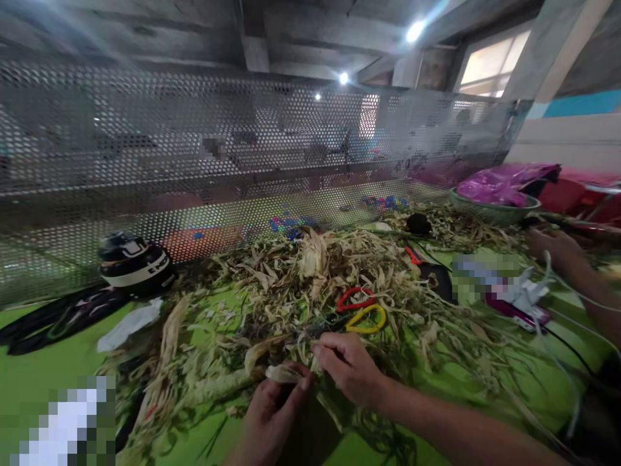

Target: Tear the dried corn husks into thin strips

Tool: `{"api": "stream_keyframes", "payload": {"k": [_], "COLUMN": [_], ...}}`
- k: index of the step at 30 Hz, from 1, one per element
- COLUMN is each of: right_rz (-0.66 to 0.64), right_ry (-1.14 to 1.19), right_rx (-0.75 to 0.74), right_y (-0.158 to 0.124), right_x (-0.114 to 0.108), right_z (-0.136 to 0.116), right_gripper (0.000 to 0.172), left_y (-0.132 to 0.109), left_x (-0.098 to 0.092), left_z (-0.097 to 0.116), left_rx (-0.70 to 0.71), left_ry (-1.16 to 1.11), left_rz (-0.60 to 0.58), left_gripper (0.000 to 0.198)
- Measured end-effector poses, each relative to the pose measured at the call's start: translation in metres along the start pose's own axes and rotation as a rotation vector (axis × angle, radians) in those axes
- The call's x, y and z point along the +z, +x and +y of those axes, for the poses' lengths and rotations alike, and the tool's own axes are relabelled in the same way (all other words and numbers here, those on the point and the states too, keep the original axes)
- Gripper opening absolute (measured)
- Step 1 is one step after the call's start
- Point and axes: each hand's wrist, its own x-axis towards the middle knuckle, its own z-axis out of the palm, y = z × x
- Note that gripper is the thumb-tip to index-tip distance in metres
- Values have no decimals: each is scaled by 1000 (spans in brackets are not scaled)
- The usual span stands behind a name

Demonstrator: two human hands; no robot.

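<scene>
Head view: 2 own hands, plus 1 co-worker's hand point(553, 244) at far right.
Left hand point(279, 411): thumb and fingers clamped on 1 pale husk piece point(280, 373).
Right hand point(349, 369): fingers curled, just beside left fingertips; blur, cannot tell if they grip a strand.
Husk piece: low centre, above near edge of husk pile point(272, 268); long axis roughly sideways, rounded end points left, other end runs into left fingers.
Husk pile: too many to count, spread over 1 green table point(29, 382).
Scissors: looks like 1 pair, red loop point(356, 290) and yellow loop point(383, 320), just beyond right hand; loops point right, blades partly hidden.
Left side: 1 black bottle point(136, 285), pale band.
Right side: 1 green basin point(490, 210), 1 pink bag point(504, 184) in it.
</scene>
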Motion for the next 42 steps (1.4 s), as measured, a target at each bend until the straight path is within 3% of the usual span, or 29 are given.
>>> {"api": "stream_keyframes", "payload": {"k": [6,10,16,23,26,42], "right_rz": [-39,26,5,-99,-146,-98], "right_ry": [-49,13,56,-50,-104,-205], "right_rx": [-16,-12,-2,-43,-74,-99], "right_y": [0,1,3,1,2,2], "right_x": [-1,-1,-3,0,2,5], "right_z": [1,1,3,2,6,13], "right_gripper": [37,39,40,38,36,33], "left_y": [0,1,1,-7,-8,-2], "left_x": [-2,-3,-1,2,4,8], "left_z": [-8,-6,-6,-3,-6,-7], "left_rx": [-3,48,21,-119,-143,-228], "left_ry": [-3,64,-20,-116,-123,-142], "left_rz": [-78,-48,-40,-259,-247,-191], "left_gripper": [32,30,32,36,34,45]}}
